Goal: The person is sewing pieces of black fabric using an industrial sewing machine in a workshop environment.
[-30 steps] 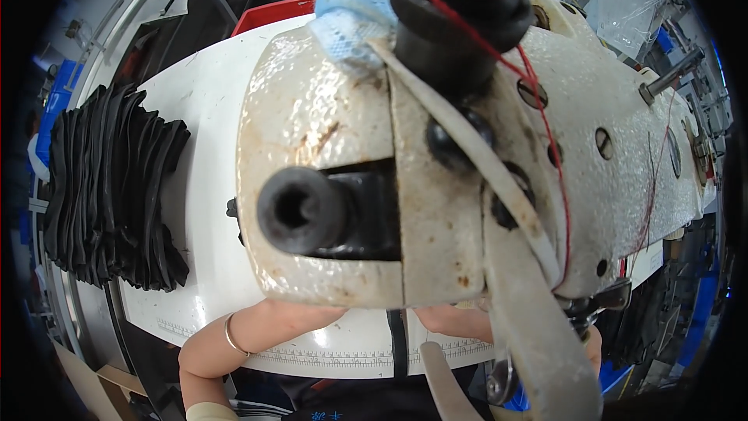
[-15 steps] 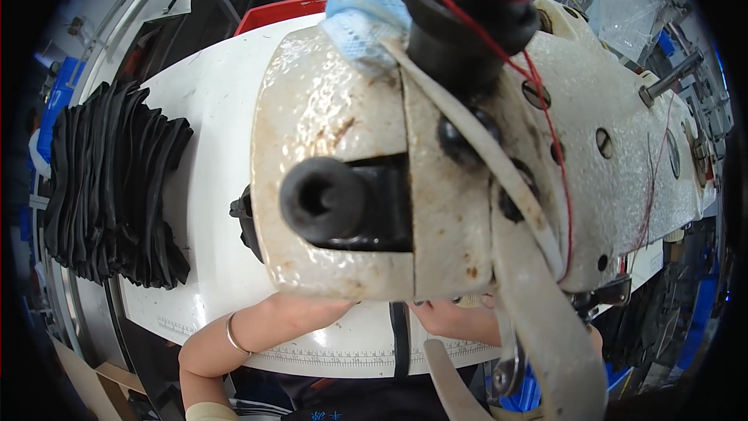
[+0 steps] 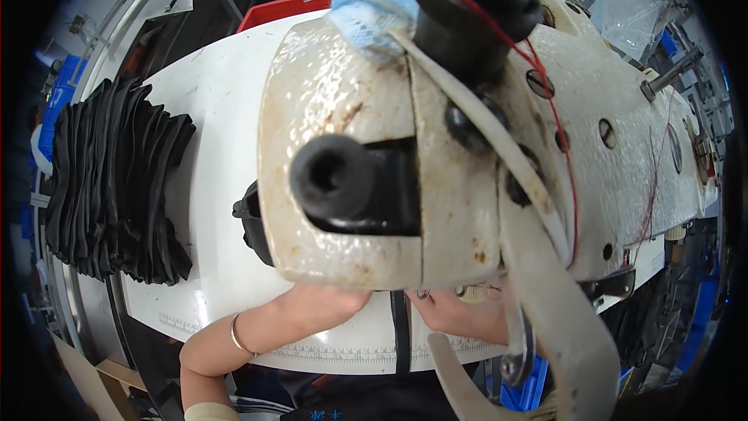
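Note:
A cream-coloured sewing machine head [image 3: 351, 109] fills the middle of the view and covers the spot where my hands meet the work. My left hand [image 3: 331, 306], with a bangle on its wrist, reaches in under the machine's lower edge. From the other side my right hand [image 3: 456, 313] reaches under it too, partly behind a curved cream lever [image 3: 545, 304]. The fingers of both hands are hidden. Between them a narrow black strip [image 3: 402, 335] runs from beneath the machine over the near table edge. Whether either hand grips it cannot be seen.
Folded black fabric pieces [image 3: 117, 183] stand stacked at the left of the white table [image 3: 214, 109]. Another black piece [image 3: 251, 226] shows beside the machine. Red thread [image 3: 567, 164] hangs down the machine, and a blue cloth [image 3: 374, 12] rests on top. A red tray [image 3: 284, 9] sits behind.
The view has shifted slightly, so the machine appears a little higher and further right. Slightly more of both hands shows below it. The black strip remains between them.

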### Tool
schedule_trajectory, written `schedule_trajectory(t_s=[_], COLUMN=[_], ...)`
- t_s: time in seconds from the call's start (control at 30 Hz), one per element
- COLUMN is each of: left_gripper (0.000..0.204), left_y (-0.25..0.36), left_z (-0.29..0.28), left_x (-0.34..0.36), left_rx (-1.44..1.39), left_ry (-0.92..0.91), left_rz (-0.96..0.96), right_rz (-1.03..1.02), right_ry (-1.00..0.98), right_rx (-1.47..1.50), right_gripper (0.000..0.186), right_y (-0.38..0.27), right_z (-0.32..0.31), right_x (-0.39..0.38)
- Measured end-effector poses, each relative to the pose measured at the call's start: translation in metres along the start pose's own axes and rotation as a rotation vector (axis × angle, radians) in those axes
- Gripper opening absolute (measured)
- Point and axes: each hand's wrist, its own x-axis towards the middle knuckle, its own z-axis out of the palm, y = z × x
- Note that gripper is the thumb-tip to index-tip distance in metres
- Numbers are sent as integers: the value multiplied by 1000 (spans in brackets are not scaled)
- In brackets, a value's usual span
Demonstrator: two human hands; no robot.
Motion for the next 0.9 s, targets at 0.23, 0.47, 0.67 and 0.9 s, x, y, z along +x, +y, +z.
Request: schedule_trajectory(t_s=[0.23, 0.47, 0.67, 0.9], left_gripper=[26, 42, 52, 50], left_y=[9, -10, -16, -19], left_z=[-8, 2, 9, 10], left_x=[2, 9, 2, 6], left_rx=[190, 164, 163, 106], left_ry=[87, 85, 75, 63], left_rz=[74, 34, 12, 13], right_rz=[-40, -329, -747, -299], right_ry=[-1, -178, -318, -247], right_rx=[-68, -622, -1182, -620], right_gripper=[37, 39, 41, 42], right_y=[6, 29, 43, 39], right_z=[-4, -24, -46, -25], right_x=[3, 5, 6, -1])
